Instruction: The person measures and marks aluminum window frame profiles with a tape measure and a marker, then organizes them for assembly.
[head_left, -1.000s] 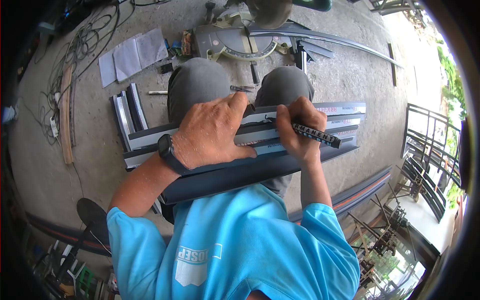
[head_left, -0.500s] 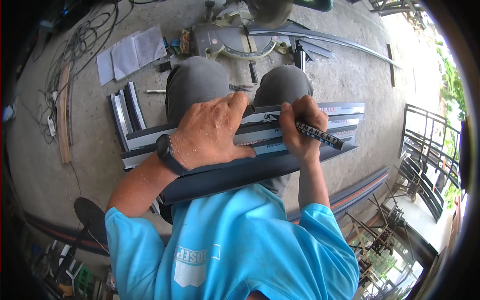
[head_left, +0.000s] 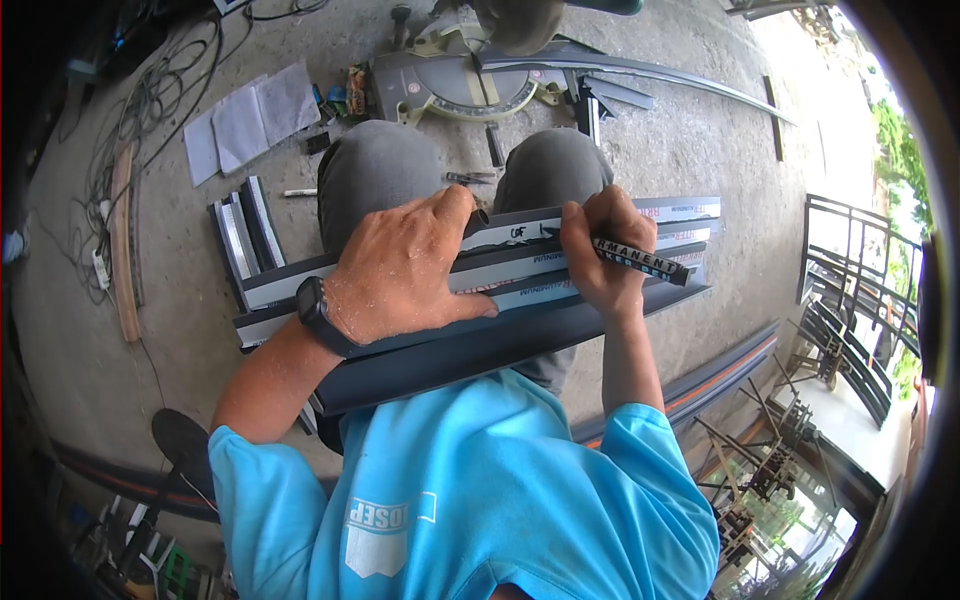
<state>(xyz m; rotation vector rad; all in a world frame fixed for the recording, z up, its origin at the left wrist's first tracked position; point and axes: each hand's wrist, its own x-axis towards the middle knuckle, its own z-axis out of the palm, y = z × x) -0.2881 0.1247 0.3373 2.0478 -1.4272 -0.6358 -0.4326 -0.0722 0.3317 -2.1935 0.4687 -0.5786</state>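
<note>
A bundle of dark aluminium profiles (head_left: 450,375) with printed protective film lies across my lap. My left hand (head_left: 400,268), with a black watch on its wrist, grips the bundle from above, fingers curled over the far edge and thumb stretched along the film. A small dark cylinder, perhaps a marker cap (head_left: 478,221), shows at its fingertips. My right hand (head_left: 608,245) is closed around a black permanent marker (head_left: 640,260), its writing end down at the farthest profile's pale strip. Black handwritten letters (head_left: 517,232) stand on that strip, left of the right hand.
A mitre saw (head_left: 450,85) stands beyond my knees, with a long profile (head_left: 640,68) on it. Papers (head_left: 250,115), tangled cables (head_left: 150,100) and a wooden strip (head_left: 124,240) lie on the floor at left. More profiles (head_left: 690,380) and metal frames (head_left: 860,270) are at right.
More of the black lettering now shows between my hands, as my right hand has shifted slightly rightward along the strip relative to the lettering. My left hand keeps its hold. The whole view has shifted slightly.
</note>
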